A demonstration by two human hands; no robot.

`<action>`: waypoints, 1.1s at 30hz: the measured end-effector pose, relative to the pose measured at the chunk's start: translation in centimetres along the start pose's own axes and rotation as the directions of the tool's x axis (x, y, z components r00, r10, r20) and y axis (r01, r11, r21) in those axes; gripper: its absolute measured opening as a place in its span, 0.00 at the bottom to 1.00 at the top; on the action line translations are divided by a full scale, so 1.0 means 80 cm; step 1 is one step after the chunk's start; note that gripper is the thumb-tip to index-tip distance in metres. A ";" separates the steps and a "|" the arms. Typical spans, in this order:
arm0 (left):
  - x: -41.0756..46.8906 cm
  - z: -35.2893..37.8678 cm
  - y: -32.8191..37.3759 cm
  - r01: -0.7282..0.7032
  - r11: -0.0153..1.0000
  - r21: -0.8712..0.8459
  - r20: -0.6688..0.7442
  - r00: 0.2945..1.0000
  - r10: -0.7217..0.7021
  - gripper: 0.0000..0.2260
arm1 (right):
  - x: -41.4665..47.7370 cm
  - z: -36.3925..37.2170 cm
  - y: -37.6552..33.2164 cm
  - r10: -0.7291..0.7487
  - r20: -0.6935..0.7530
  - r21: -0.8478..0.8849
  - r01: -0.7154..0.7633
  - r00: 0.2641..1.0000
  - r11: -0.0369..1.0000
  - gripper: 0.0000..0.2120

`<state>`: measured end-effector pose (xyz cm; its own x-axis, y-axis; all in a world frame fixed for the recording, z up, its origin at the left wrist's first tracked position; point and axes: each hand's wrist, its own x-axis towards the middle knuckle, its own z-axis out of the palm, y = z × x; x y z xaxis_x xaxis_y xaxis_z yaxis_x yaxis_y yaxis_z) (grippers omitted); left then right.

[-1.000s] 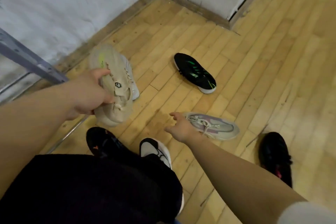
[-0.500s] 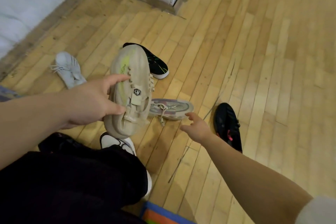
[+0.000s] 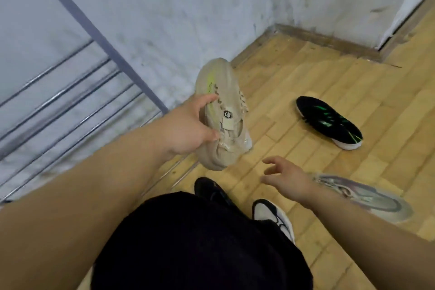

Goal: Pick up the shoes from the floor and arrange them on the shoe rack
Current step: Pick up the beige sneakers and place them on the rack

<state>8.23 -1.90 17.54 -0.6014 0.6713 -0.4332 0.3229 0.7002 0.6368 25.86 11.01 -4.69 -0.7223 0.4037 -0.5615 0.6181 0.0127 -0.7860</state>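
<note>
My left hand (image 3: 188, 129) grips a beige sneaker (image 3: 223, 110) with a yellow-green stripe by its side, holding it in the air, toe pointing away from me. The metal shoe rack (image 3: 77, 101), grey frame with chrome bars, stands to the left against the wall. My right hand (image 3: 284, 176) hovers lower down, fingers loosely spread, holding nothing. Behind its wrist a grey-lilac sneaker (image 3: 367, 198) lies on the wooden floor. A black sneaker with green stripes (image 3: 329, 122) lies farther off to the right.
My own feet are below, one in a black shoe (image 3: 211, 190), one in a white-and-black shoe (image 3: 273, 216). A grubby white wall (image 3: 188, 7) with a wooden skirting meets a corner at the upper right. Wooden floor stretches to the right.
The view has swung back left, bringing the rack into sight. My left hand has carried the beige sneaker up and toward the rack. My right hand has drawn away from the grey-lilac sneaker.
</note>
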 end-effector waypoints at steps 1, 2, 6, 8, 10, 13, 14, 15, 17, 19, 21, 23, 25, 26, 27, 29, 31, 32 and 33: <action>-0.001 -0.014 -0.013 0.001 1.000 0.011 -0.021 1.000 0.000 0.41 | 0.010 0.018 -0.016 -0.014 0.059 0.007 0.013 0.998 1.000 0.25; -0.003 -0.027 -0.025 -0.001 1.000 0.025 -0.037 0.999 0.002 0.41 | 0.020 0.034 -0.030 -0.020 0.116 0.005 0.019 0.993 1.000 0.25; -0.010 -0.061 -0.077 -0.027 0.996 0.087 -0.080 0.996 0.034 0.41 | 0.058 0.076 -0.080 -0.008 0.289 -0.095 0.037 0.957 0.995 0.25; -0.019 -0.070 -0.101 -0.040 0.987 0.154 -0.060 0.997 0.049 0.41 | 0.075 0.089 -0.099 0.006 0.405 -0.222 0.092 0.914 0.971 0.24; -0.031 -0.077 -0.126 -0.044 0.971 0.235 -0.015 0.999 0.049 0.41 | 0.082 0.100 -0.115 0.077 0.545 -0.310 0.116 0.835 0.944 0.19; -0.058 -0.082 -0.168 -0.024 0.934 0.355 0.048 0.999 0.008 0.40 | 0.092 0.120 -0.131 0.202 0.673 -0.383 0.102 0.711 0.918 0.20; -0.069 -0.084 -0.184 -0.001 0.923 0.384 0.063 0.998 -0.025 0.40 | 0.095 0.128 -0.139 0.232 0.695 -0.414 0.114 0.681 0.903 0.22; -0.081 -0.085 -0.202 0.029 0.917 0.399 0.078 0.995 -0.066 0.39 | 0.096 0.136 -0.147 0.259 0.715 -0.442 0.134 0.649 0.887 0.24; -0.108 -0.087 -0.237 0.091 0.921 0.380 0.124 0.981 -0.149 0.39 | 0.097 0.153 -0.161 0.291 0.752 -0.478 0.185 0.591 0.858 0.28; -0.132 -0.088 -0.270 0.138 0.924 0.357 0.172 0.962 -0.210 0.39 | 0.092 0.167 -0.175 0.295 0.781 -0.505 0.281 0.550 0.816 0.30; -0.156 -0.086 -0.299 0.182 0.905 0.385 0.188 0.944 -0.270 0.40 | 0.080 0.182 -0.189 0.316 0.789 -0.559 0.404 0.527 0.724 0.32; -0.175 -0.084 -0.320 0.235 0.883 0.406 0.208 0.917 -0.340 0.41 | 0.067 0.199 -0.198 0.357 0.787 -0.605 0.519 0.503 0.603 0.35; -0.183 -0.078 -0.336 0.275 0.885 0.377 0.255 0.887 -0.384 0.41 | 0.049 0.217 -0.197 0.410 0.789 -0.614 0.615 0.458 0.495 0.38; -0.186 -0.075 -0.343 0.294 0.886 0.357 0.269 0.876 -0.400 0.40 | 0.039 0.229 -0.190 0.440 0.788 -0.607 0.666 0.432 0.434 0.38; -0.188 -0.071 -0.352 0.315 0.888 0.335 0.282 0.866 -0.413 0.40 | 0.028 0.243 -0.179 0.475 0.781 -0.596 0.714 0.407 0.368 0.39; -0.190 -0.062 -0.374 0.341 0.892 0.298 0.294 0.856 -0.426 0.40 | 0.014 0.271 -0.143 0.542 0.755 -0.564 0.788 0.369 0.249 0.42; -0.189 -0.053 -0.396 0.363 0.896 0.257 0.293 0.854 -0.430 0.40 | 0.011 0.295 -0.094 0.584 0.717 -0.536 0.836 0.380 0.114 0.46; -0.190 -0.050 -0.406 0.372 0.897 0.238 0.290 0.854 -0.432 0.40 | 0.010 0.307 -0.067 0.592 0.699 -0.517 0.855 0.400 0.033 0.49; -0.191 -0.048 -0.414 0.383 0.897 0.219 0.285 0.854 -0.435 0.40 | 0.008 0.318 -0.042 0.587 0.692 -0.491 0.870 0.420 -0.044 0.51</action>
<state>3.90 -36.32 5.53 -0.4457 0.3385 -0.8287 0.2196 0.9388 0.2653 15.43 -12.06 -9.01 -0.1555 -0.4556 -0.8765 -0.5032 0.8001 -0.3266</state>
